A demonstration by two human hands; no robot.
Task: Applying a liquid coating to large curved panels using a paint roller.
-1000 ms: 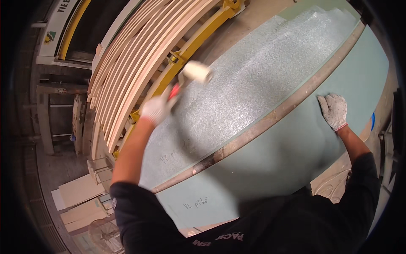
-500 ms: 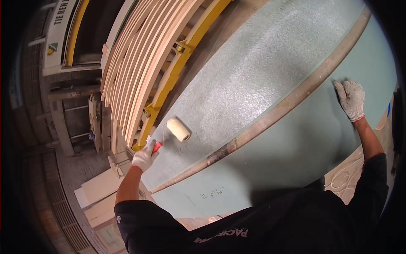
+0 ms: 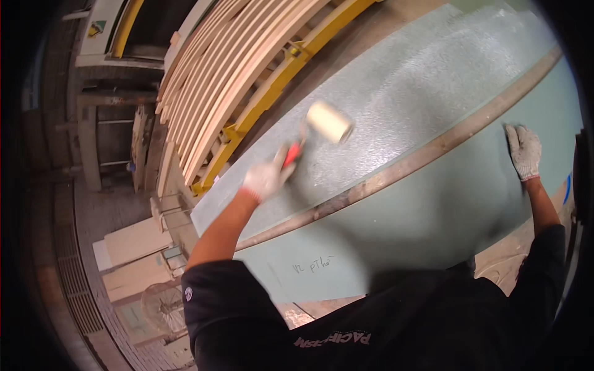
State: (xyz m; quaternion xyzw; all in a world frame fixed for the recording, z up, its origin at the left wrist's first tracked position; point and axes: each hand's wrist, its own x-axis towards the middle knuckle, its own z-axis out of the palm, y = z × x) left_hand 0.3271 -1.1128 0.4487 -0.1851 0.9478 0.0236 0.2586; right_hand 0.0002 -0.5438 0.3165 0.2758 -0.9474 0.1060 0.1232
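Observation:
My left hand (image 3: pixel 266 178), in a pale knit glove, is wrapped round the red handle of a paint roller (image 3: pixel 329 122). The cream sleeve of the roller is over the wet, glossy part of a large pale green board (image 3: pixel 396 145); whether it touches is hard to tell. A long, stained wooden strip (image 3: pixel 383 183) lies across the board, with the glossy part beyond it and a matt part (image 3: pixel 396 241) on my side. On that matt part, toward the right edge, rests my gloved right hand (image 3: pixel 524 151), fingers stretched forward and holding nothing.
Long, light wooden slats (image 3: pixel 229 68) lie stacked beyond the board at the left, beside a yellow metal beam (image 3: pixel 272 93). Flat board pieces (image 3: pixel 137 241) and a round fan-like object (image 3: pixel 164 307) are at the lower left. Handwriting marks the near matt surface.
My left hand has pushed the roller away and to the right over the glossy surface. My right hand remains on the matt part, slightly lower in view. The whole view has shifted a little.

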